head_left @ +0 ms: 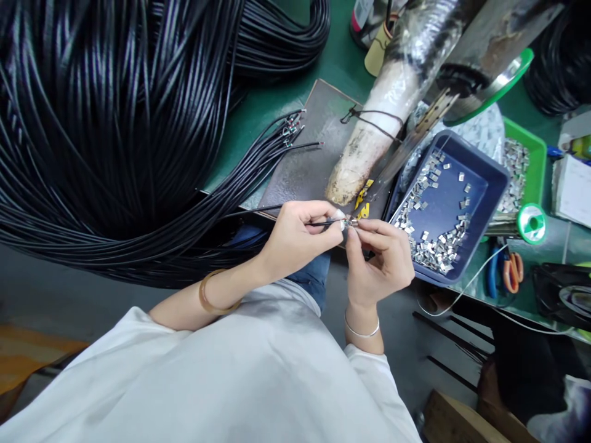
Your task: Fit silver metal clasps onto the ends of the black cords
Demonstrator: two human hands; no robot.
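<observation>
Left hand (300,237): one, thumb and fingers closed in a pinch on a black cable (258,210), just short of its end.
Right hand (383,258): one, thumb and forefinger pinched at the cable's tip (349,222), other fingers loosely curled; whether a clip is also held, cannot tell.
Cable: one, tip between the hands, at the tabletop's (344,55) near edge, left of the blue tray (443,209).
Clips (443,264): many, metal, loose in the blue tray.
Cable bundle (115,123): large, black; several stripped ends over the mat (305,154).
Green tray (538,166): one, beyond the blue.
Step in hand, as judged: fine finger work on the tip. Next move calls for: cable steady, wires lined up, light fingertip pressure.
</observation>
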